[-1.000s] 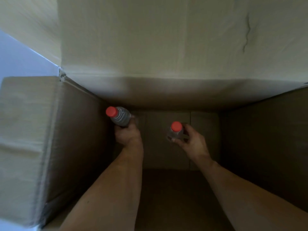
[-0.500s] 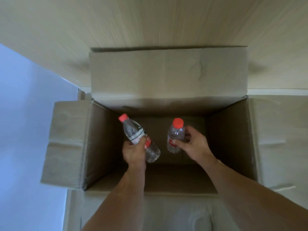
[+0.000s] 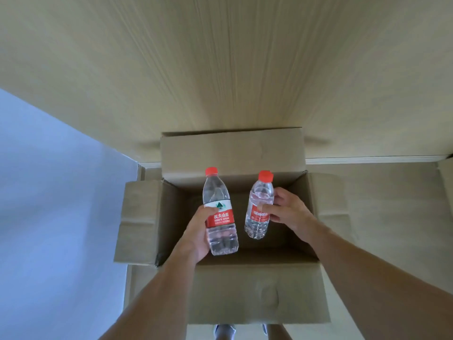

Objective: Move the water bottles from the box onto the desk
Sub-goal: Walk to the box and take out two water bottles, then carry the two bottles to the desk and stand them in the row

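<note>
Both bottles are coming up out of the box (image 3: 169,217) now, way higher than half a second back when they were still down inside it. The left hand (image 3: 196,235) is wrapping round the lower half of the left bottle (image 3: 219,212), cap pointing at 12 o'clock, and the right hand (image 3: 285,212) is pinching the right bottle (image 3: 260,207) by its middle, thumb in front, cap tipping toward 1 o'clock. They're hanging over the open box, close but not touching, with the desk (image 3: 220,69) up at 12.
</note>
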Motion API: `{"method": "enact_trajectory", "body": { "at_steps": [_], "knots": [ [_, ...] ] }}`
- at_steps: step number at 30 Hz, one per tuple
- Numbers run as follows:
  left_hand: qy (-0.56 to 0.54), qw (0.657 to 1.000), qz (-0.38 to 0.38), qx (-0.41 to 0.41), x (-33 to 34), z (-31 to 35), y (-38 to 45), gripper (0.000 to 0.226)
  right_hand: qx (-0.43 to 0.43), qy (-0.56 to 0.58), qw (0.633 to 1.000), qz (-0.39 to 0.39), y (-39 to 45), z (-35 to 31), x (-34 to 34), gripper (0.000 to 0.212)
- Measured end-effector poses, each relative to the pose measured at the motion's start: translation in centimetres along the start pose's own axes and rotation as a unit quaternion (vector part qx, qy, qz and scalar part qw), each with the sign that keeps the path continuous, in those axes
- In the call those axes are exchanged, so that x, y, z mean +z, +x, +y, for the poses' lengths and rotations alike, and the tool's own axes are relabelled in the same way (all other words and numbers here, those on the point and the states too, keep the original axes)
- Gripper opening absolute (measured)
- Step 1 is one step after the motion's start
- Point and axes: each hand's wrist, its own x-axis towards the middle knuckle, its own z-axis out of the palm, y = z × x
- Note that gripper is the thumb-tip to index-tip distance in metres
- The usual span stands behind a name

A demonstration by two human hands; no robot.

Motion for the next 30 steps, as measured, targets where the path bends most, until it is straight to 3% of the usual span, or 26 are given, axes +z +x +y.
{"method": "enact_trajectory", "body": {
  "at_steps": [6,12,22,30],
  "knots": [
    [0.114,0.989,-0.070,0.056,4.5,4.3,-5.5,0.052,0.020,0.069,0.997,0.007,-6.5,-4.5,-2.3,0.039],
    [0.184,0.969,-0.145,0.077,7.8,6.5,-9.9,0.065,0.013,0.136,0.990,0.041,-12.7,-6.6,-3.5,0.066],
    [0.242,0.944,-0.211,0.080,14.2,9.7,-16.7,0.053,-0.009,0.218,0.968,0.123,-21.0,-8.8,-3.9,0.048],
    [0.332,0.885,-0.313,0.096,20.6,9.7,-23.0,0.056,-0.042,0.271,0.945,0.178,-29.6,-9.2,-7.4,0.033]
  ]
}}
